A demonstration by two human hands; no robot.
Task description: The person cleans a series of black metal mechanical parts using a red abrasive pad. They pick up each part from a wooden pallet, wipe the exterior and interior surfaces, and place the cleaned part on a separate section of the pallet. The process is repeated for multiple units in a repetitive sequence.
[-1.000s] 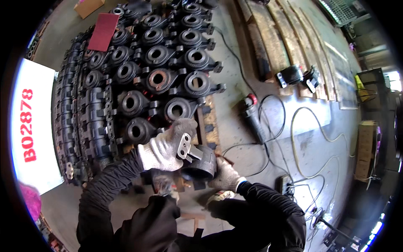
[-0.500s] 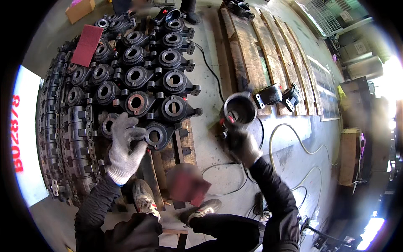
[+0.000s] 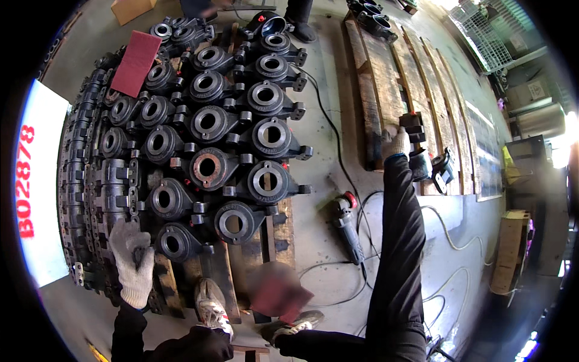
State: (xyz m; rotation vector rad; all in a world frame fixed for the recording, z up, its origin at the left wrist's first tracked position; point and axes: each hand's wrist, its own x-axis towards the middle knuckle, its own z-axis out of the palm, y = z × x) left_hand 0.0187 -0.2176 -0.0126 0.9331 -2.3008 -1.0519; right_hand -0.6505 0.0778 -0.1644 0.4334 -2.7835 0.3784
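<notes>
My left hand (image 3: 131, 259), in a grey knit glove, is open with fingers spread beside a black cast-metal housing (image 3: 178, 242) at the near end of a crowded pallet. Further off to the right, my right hand (image 3: 395, 141), gloved too, is closed on a black metal casting (image 3: 414, 125) over the right-hand pallet (image 3: 375, 108); part of its grip is hidden. Just nearer lie two more black castings, one (image 3: 420, 165) partly behind my right forearm and another (image 3: 445, 171) beside it. Several round-bored housings (image 3: 265, 182) stand in rows on the left pallet (image 3: 283, 232).
An angle grinder (image 3: 348, 232) lies on the floor between the pallets, its cord trailing. Dark red abrasive pads lie on the housings (image 3: 136, 64) and near my feet (image 3: 280, 300). A pale hose (image 3: 443, 224) loops at right. More castings (image 3: 379, 24) sit at the far pallet end.
My right hand has carried the black casting from above the floor between the pallets to the right-hand pallet, uncovering the grinder. My left hand has drawn back, left and nearer, from the housings.
</notes>
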